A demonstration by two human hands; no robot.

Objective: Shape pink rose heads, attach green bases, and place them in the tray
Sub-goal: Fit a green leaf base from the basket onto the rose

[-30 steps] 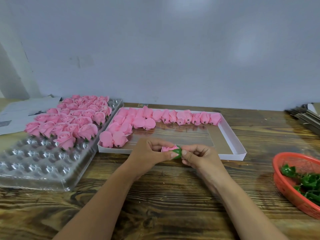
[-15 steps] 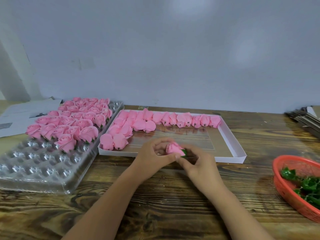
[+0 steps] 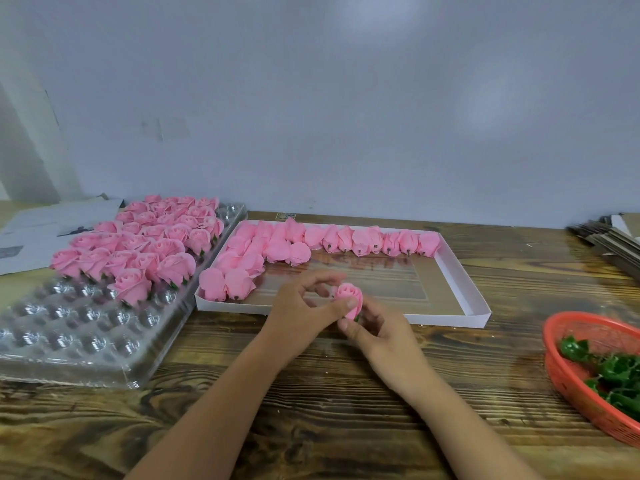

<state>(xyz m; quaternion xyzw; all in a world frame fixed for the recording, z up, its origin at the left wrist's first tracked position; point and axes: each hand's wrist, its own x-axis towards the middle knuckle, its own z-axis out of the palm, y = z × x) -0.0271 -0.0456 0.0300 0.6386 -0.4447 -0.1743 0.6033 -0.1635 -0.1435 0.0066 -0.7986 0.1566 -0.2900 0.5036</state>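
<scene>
A pink rose head with a green base showing at its bottom stands upright between my hands, its opening turned toward me. My right hand holds it from below, fingers curled round the base. My left hand pinches its petals with thumb and fingers. A clear plastic tray at the left carries several finished roses in its far cells. A white box behind my hands holds several closed pink rose heads.
A red basket with green bases sits at the right table edge. Papers lie at the far left and stacked cardboard at the far right. The wooden table runs up to a plain wall.
The rose has turned from lying sideways to standing upright with its opening toward me. My left hand's fingers have spread wider over the petals.
</scene>
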